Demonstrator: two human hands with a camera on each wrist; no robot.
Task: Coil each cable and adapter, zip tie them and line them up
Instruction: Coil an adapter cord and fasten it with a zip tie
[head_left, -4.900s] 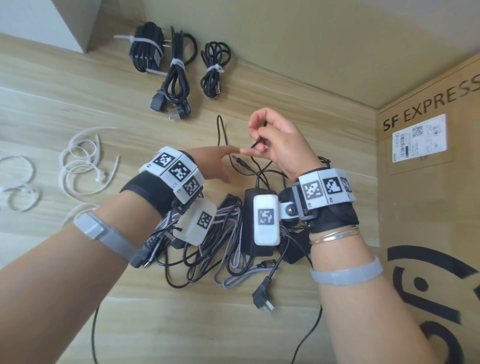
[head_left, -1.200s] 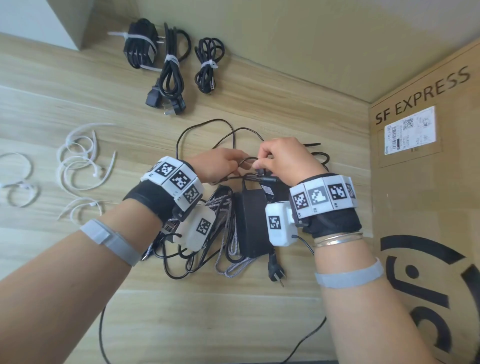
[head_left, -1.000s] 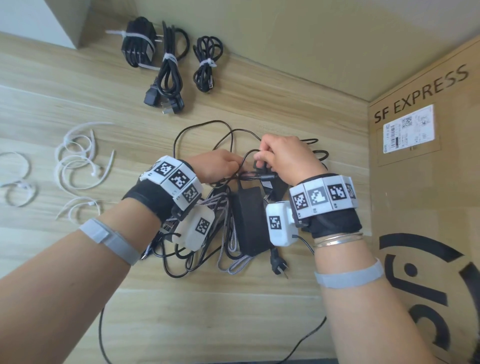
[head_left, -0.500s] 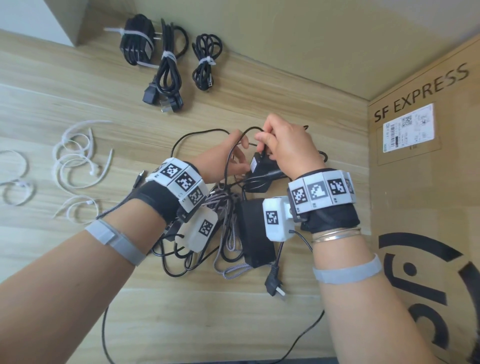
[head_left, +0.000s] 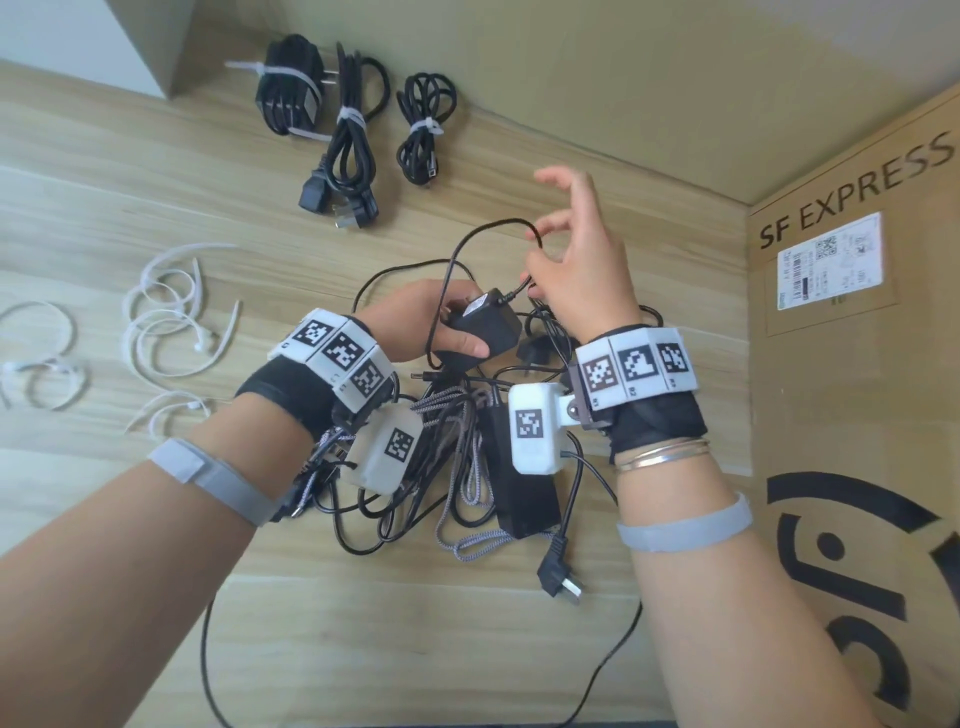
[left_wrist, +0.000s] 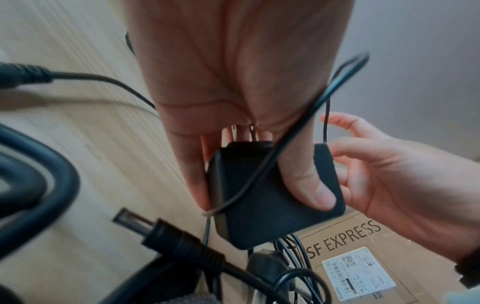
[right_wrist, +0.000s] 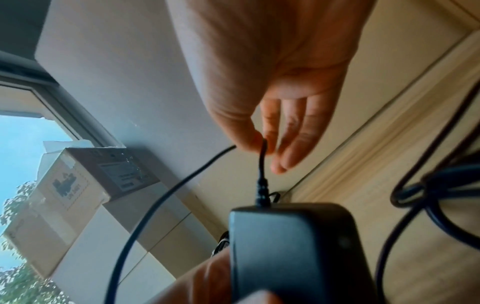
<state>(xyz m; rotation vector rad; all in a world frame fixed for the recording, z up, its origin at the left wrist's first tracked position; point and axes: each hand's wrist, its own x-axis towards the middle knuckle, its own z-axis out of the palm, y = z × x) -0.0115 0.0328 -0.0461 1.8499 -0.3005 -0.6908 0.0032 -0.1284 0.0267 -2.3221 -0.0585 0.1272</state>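
My left hand grips a small black power adapter, lifted above a tangled pile of cables. Thumb and fingers wrap its sides in the left wrist view. My right hand pinches the adapter's thin black cord just past its strain relief, the other fingers spread. The cord loops up and back down past the left hand. Three coiled, zip-tied bundles lie in a row at the far edge of the table.
Loose white zip ties lie at the left on the wooden table. An SF EXPRESS cardboard box stands along the right. A larger black power brick and a plug sit in the pile beneath my wrists.
The adapter has come up out of the pile into my left hand. My right hand rose and opened its outer fingers, drawing the thin cord upward into a loop.
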